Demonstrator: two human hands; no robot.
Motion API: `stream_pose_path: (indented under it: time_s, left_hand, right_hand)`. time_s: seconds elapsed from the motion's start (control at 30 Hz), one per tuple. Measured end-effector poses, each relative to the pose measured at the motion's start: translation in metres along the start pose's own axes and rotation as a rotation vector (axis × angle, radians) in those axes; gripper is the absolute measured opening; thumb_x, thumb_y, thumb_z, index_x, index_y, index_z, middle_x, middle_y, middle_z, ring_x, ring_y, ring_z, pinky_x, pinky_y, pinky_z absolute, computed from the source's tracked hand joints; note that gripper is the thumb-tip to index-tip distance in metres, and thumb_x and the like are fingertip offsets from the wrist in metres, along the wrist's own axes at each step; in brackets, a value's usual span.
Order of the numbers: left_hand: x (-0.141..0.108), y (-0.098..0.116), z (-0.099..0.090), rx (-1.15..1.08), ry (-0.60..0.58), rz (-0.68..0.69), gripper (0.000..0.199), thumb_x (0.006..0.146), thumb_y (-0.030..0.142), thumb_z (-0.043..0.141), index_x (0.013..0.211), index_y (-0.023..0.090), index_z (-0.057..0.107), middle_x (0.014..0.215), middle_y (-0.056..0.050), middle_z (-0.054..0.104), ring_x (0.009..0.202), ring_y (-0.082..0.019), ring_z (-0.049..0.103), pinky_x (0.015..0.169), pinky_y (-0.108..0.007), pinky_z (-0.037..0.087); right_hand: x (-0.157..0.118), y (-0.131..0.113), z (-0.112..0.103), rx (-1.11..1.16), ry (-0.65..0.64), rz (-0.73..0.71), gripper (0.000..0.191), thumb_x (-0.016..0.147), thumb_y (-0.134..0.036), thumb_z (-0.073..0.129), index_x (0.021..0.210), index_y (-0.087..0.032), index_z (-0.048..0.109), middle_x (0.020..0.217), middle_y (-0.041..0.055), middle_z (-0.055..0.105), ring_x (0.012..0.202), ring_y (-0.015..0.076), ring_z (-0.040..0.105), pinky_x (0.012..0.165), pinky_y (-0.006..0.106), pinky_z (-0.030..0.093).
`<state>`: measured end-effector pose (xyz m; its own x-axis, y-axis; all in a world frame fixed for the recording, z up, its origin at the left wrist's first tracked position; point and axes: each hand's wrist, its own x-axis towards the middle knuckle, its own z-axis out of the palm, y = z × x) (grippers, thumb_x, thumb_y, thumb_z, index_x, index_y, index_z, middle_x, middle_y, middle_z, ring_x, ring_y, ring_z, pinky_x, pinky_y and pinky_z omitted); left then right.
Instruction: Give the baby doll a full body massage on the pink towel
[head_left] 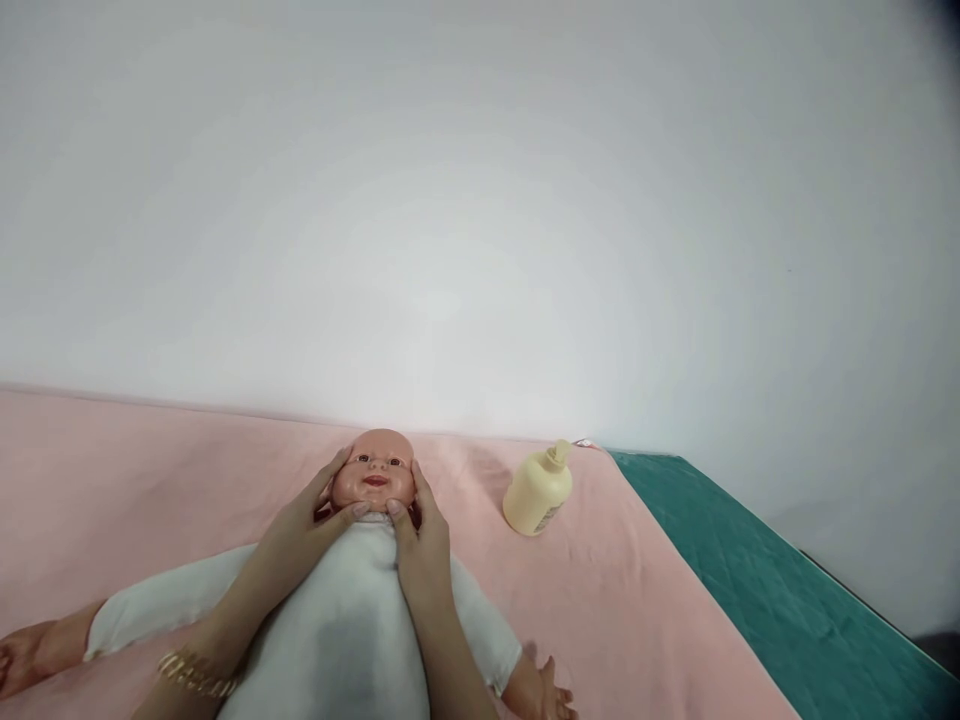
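A baby doll (352,600) with a bare plastic head and a white cloth body lies on its back, arms spread to both sides. My left hand (319,515) cups the left side of the doll's head (373,470), its thumb along the chin. On the other side my right hand (424,530) holds the head too, fingers at the cheek and thumb under the chin. Both thumbs nearly meet below the mouth. A bracelet (196,675) circles my left wrist. The fingertips behind the head are partly hidden.
A pale yellow pump bottle (536,492) stands right of the doll's head on a pink cloth (600,600). Beyond the cloth's right edge shows a green surface (750,560). A white wall (450,220) rises close behind.
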<state>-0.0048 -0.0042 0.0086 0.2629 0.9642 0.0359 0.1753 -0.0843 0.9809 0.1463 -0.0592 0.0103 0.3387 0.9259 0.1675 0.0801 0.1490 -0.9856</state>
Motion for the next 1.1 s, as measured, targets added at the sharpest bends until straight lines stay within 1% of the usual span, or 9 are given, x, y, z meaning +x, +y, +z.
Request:
stream_pose_path:
  time_s: [0.2,0.4,0.5,0.57,0.63,0.73,0.8,0.93,1.1]
  left_hand:
    - [0.001,0.0,-0.003,0.026,-0.006,0.042,0.09,0.076,0.062,0.056,0.15,0.017,0.029,0.146,-0.01,0.045,0.128,-0.028,0.05,0.108,-0.039,0.04]
    - [0.0,0.006,-0.004,0.098,0.021,0.075,0.084,0.08,0.064,0.047,0.148,0.015,0.035,0.149,-0.008,0.04,0.136,-0.027,0.039,0.113,-0.04,0.032]
    - [0.0,0.008,-0.005,0.1,0.024,0.083,0.083,0.083,0.066,0.041,0.147,0.014,0.036,0.15,-0.007,0.037,0.14,-0.026,0.032,0.115,-0.04,0.026]
    - [0.0,0.008,-0.005,0.087,0.03,0.07,0.085,0.082,0.067,0.042,0.147,0.014,0.036,0.151,-0.008,0.037,0.14,-0.027,0.031,0.115,-0.041,0.025]
    - [-0.001,0.008,-0.004,0.052,0.018,0.042,0.089,0.079,0.067,0.048,0.149,0.015,0.033,0.15,-0.01,0.039,0.138,-0.028,0.037,0.115,-0.042,0.028]
    - [-0.001,0.004,-0.002,-0.022,-0.036,0.009,0.095,0.075,0.063,0.058,0.151,0.017,0.025,0.148,-0.014,0.042,0.128,-0.03,0.05,0.107,-0.042,0.041]
    - [0.0,0.0,0.0,-0.033,-0.042,0.013,0.097,0.073,0.061,0.063,0.151,0.019,0.023,0.146,-0.015,0.044,0.122,-0.03,0.055,0.102,-0.041,0.047]
    - [0.001,-0.003,0.001,0.004,-0.02,0.027,0.094,0.073,0.059,0.065,0.149,0.02,0.026,0.143,-0.015,0.047,0.12,-0.03,0.057,0.099,-0.041,0.049]
    - [-0.001,0.002,0.001,0.031,0.01,0.027,0.091,0.073,0.057,0.065,0.148,0.02,0.03,0.14,-0.015,0.051,0.119,-0.03,0.058,0.099,-0.041,0.05]
  right_hand:
    - [0.001,0.0,-0.004,-0.054,-0.003,-0.017,0.057,0.09,-0.039,0.049,0.141,-0.015,0.046,0.145,0.0043,0.047,0.136,0.02,0.041,0.114,0.035,0.032]
    - [0.002,0.001,-0.005,-0.067,0.002,-0.028,0.057,0.094,-0.045,0.041,0.139,-0.012,0.048,0.144,0.0066,0.048,0.135,0.0201,0.042,0.115,0.037,0.031]
    - [0.001,-0.001,-0.004,-0.064,0.003,-0.024,0.057,0.093,-0.045,0.044,0.14,-0.013,0.047,0.144,0.0065,0.047,0.136,0.0208,0.041,0.115,0.038,0.031]
    - [0.0,-0.001,-0.003,-0.033,-0.01,-0.015,0.06,0.09,-0.045,0.052,0.142,-0.016,0.045,0.146,0.0057,0.046,0.136,0.0215,0.041,0.114,0.038,0.032]
    - [0.0,0.0,-0.002,0.023,-0.023,-0.002,0.064,0.086,-0.042,0.06,0.143,-0.018,0.044,0.146,0.0053,0.046,0.135,0.0224,0.042,0.112,0.037,0.036]
    - [0.0,0.005,0.0,0.104,-0.022,0.006,0.071,0.078,-0.037,0.07,0.142,-0.021,0.044,0.144,0.0052,0.049,0.131,0.0242,0.047,0.107,0.037,0.043]
    - [0.0,0.007,0.001,0.136,-0.012,0.008,0.074,0.074,-0.033,0.074,0.141,-0.022,0.046,0.141,0.005,0.052,0.127,0.0249,0.052,0.103,0.036,0.047]
    - [0.001,0.008,0.002,0.129,0.01,0.013,0.074,0.072,-0.03,0.074,0.14,-0.022,0.048,0.138,0.0055,0.055,0.122,0.025,0.057,0.099,0.036,0.051]
    - [0.0,0.006,0.001,0.087,0.031,0.003,0.066,0.076,-0.031,0.07,0.138,-0.021,0.05,0.139,0.0052,0.054,0.128,0.0255,0.051,0.103,0.037,0.047]
